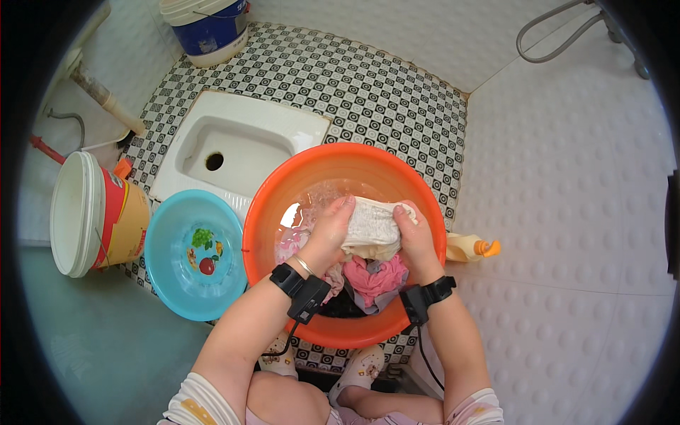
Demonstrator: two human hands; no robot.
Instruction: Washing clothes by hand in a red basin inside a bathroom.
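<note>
A white and cream cloth garment (371, 225) is stretched between my two hands over the large orange basin (278, 185). My left hand (329, 230) grips its left end with the thumb on top. On the other end, my right hand (416, 237) closes over the bunched edge. Its upper face looks grey-speckled, and cream folds hang below; I cannot tell what kind of garment it is. Underneath, the basin holds water with some bubbles, a pink cloth (377, 282), a pale pink patterned cloth (292, 242) and dark cloth (342, 306).
Left of the basin sit a blue basin (161, 273) with fruit pictures and a red-yellow bucket (127, 219). Behind lies a white squat toilet (241, 106); farther back stands a blue-white bucket (209, 35). A cream bottle with orange cap (464, 248) touches the right side.
</note>
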